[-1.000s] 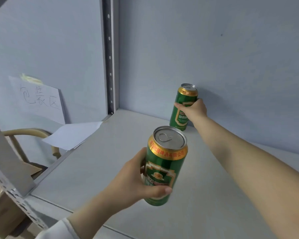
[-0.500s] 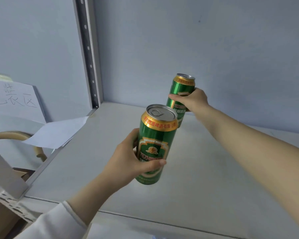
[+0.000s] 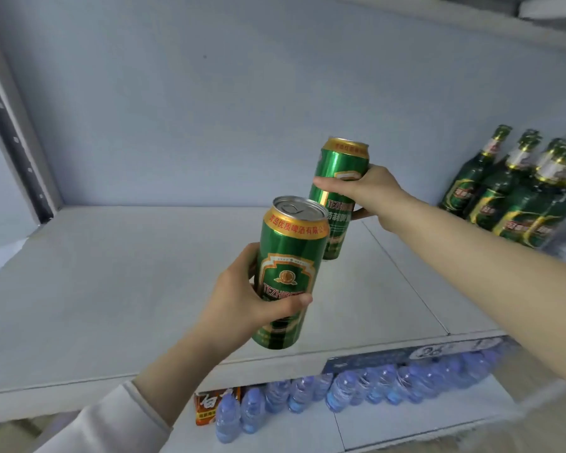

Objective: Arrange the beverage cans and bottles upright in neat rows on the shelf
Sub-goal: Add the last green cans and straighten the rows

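— Where are the two cans?
— Both are in the person's grasp, over the shelf [image 3: 111,289]. The left hand [image 3: 242,299] curls thumb and fingers round the near can [image 3: 288,273], which is upright with its ring-pull top showing. The right hand [image 3: 370,191], at the end of an outstretched arm, clasps the far can [image 3: 337,165] round its middle, just behind and to the right of the near one.
— Does the far can stand on the board?
— That cannot be told, because the near can hides part of its base.
— What differs from a second ago?
— Then the far can stood by the back wall. Now it is close to the near can. The view has also swung right, so the paper sign and the chair are gone.
— What else is around?
— Green bottles [image 3: 510,197] stand packed at the right rear of the shelf, well apart from the cans. A perforated post [image 3: 10,132] rises at the left. Below, water bottles [image 3: 389,384] lie in a row under a blue label strip [image 3: 406,354], with an orange carton [image 3: 206,407] at their left end.
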A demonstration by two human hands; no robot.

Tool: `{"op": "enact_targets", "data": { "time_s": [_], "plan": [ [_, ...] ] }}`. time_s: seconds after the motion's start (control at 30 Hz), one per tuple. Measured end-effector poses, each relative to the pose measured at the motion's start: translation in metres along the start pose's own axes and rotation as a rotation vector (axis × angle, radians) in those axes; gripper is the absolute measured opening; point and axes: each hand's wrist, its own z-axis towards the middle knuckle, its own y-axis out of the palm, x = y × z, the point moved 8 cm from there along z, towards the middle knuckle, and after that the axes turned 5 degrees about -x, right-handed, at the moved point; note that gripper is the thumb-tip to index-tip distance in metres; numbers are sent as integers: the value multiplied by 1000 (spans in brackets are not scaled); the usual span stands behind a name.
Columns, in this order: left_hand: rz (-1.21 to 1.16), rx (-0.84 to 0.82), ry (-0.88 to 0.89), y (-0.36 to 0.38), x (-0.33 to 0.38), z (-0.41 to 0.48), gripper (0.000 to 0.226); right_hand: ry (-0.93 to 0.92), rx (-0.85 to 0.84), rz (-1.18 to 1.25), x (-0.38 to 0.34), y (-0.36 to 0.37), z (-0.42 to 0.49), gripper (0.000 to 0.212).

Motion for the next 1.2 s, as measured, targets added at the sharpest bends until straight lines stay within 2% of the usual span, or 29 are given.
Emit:
{"op": "enact_targets", "data": {
  "time_s": [0.27,0.4,0.53,0.8,0.93,1.2],
  "plan": [
    [-126,-85,2,192,38,-10,60,97,205,-16,89,-182,-125,43],
    [-178,-192,-25,300,52,-9,70,168,318,-21,143,-273,-186,43],
    [-192,-293,-29,386,65,6,53,244,441,1,189,-354,-222,44],
    [-215,-466,-42,520,64,69,50,285,590,51,266,-471,-219,49],
    [-188,-504,-65,573,62,104,52,318,591,65,303,-514,-214,40],
    [-204,-469,-73,666,68,171,50,305,653,167,374,-611,-199,26]
  ]
}}
